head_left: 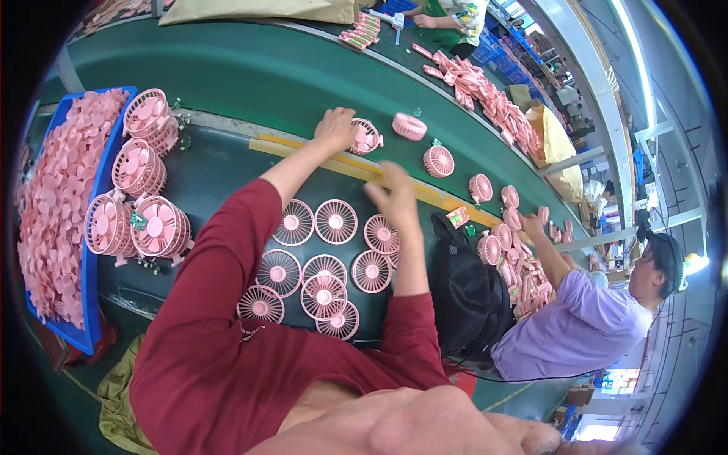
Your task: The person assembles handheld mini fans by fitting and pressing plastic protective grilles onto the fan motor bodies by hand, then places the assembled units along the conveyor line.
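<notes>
At the near edge of the green conveyor belt, my left hand (336,130) has its fingers curled around the side of a pink fan housing (365,138). My right hand (396,196) is above the yellow strip, fingers apart and slightly blurred, holding nothing. Beyond it a second pink fan housing (409,127) looks smeared by motion, and another fan housing (438,161) lies farther right on the belt. Beneath my arms, several round pink fan grilles (336,221) are spread on the dark work surface, some overlapping.
On the left stands a blue bin (92,303) full of pink fan blades (64,205), beside stacked fan housings (140,167). A black bag (466,296) sits right of the grilles. A co-worker in a lilac shirt (584,326) reaches toward pink parts. Pink handle pieces (485,95) lie across the belt.
</notes>
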`<state>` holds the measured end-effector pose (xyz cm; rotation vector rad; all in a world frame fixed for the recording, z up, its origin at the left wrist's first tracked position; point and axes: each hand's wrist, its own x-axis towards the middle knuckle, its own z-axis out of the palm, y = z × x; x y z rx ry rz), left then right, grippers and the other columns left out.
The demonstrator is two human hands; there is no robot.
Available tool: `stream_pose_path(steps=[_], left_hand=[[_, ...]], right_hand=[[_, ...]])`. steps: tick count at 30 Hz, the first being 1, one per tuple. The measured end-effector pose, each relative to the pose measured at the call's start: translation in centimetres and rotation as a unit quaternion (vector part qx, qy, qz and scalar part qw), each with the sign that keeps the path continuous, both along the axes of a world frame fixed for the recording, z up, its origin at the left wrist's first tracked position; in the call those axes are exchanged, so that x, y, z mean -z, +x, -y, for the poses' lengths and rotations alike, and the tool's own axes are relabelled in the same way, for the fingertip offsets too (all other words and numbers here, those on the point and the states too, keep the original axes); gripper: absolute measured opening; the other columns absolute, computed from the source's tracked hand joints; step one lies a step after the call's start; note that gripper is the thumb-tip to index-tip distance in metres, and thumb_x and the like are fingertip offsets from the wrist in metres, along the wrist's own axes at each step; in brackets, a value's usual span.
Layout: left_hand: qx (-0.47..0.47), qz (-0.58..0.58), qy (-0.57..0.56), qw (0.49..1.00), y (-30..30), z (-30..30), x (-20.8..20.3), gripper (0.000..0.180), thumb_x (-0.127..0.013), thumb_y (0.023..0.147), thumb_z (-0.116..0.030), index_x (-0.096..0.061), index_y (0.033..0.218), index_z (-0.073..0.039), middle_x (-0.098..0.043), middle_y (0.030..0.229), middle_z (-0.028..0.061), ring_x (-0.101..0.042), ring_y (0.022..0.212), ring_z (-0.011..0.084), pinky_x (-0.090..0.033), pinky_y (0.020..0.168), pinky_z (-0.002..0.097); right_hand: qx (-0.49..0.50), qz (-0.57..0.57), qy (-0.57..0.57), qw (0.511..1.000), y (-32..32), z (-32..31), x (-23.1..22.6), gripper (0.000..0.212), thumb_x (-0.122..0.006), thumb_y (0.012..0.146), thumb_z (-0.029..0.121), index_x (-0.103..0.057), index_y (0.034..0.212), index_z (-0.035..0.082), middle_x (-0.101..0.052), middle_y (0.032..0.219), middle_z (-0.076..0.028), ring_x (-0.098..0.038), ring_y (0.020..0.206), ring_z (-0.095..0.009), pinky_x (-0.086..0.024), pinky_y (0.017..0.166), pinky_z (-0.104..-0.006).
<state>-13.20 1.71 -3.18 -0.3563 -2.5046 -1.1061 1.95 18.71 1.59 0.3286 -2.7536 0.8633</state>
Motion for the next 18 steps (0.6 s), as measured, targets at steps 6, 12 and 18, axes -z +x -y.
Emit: stream_pose_path(steps=[6, 12, 18], left_hand=[[-0.003, 0.097, -0.043, 0.994, -0.8, 0.4, -0.3, 0.018, -0.050, 0.092, -0.019, -0.053, 0.098, -0.003, -0.068, 0.085, 0.0231, -0.066, 0.083, 0.0410, -0.051, 0.078, 0.0524], [0.029, 0.159, 0.262, 0.951, 2.6, 5.0, 0.0, 0.034, -0.055, 0.086, -0.011, -0.049, 0.118, -0.001, -0.066, 0.101, 0.0211, -0.069, 0.084, 0.0301, -0.057, 0.072, 0.0427], [0.163, 0.327, 0.545, 0.754, 10.7, 7.3, -3.4, 0.052, -0.055, 0.083, 0.002, -0.041, 0.132, -0.002, -0.057, 0.121, 0.0124, -0.065, 0.101, 0.0217, -0.057, 0.084, 0.0361]], right_hand=[[-0.031, 0.012, 0.089, 0.996, 5.3, 4.6, 1.2, 0.065, -0.085, 0.061, 0.028, -0.063, 0.118, 0.006, -0.060, 0.110, -0.015, -0.055, 0.107, -0.034, -0.045, 0.090, -0.0439], [-0.006, 0.106, -0.088, 0.990, 3.8, 3.9, 1.0, 0.033, -0.079, 0.072, 0.010, -0.067, 0.101, -0.001, -0.066, 0.083, -0.007, -0.064, 0.072, -0.015, -0.051, 0.066, -0.0277], [0.081, -0.189, -0.294, 0.933, 1.9, 5.7, -2.2, 0.015, -0.068, 0.082, -0.001, -0.057, 0.092, 0.001, -0.060, 0.107, -0.011, -0.061, 0.091, -0.016, -0.051, 0.076, -0.0276]])
